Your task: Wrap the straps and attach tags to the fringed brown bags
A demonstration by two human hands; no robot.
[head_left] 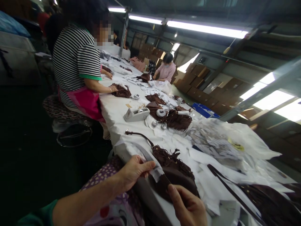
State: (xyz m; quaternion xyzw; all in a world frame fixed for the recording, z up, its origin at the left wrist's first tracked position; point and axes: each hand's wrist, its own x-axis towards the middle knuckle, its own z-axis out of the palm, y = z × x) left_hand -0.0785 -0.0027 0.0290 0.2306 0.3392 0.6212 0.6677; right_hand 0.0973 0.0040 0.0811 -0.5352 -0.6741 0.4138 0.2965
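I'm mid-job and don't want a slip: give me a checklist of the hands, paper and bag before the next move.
1. Left hand pinching the white paper: ok.
2. Right hand pinching the brown strap: ok.
3. Paper fully around the strap: cannot tell, underside hidden.
4. Fringed bag lying on the table: ok.
5. Tape dispenser within the hands' grasp: not ok, farther up the table.

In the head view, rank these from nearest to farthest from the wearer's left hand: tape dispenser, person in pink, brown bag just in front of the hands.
From the left hand:
1. Brown bag, just beyond it, to the right.
2. Tape dispenser, farther up the table, toward its left edge.
3. Person in pink, much farther back, at the right side.
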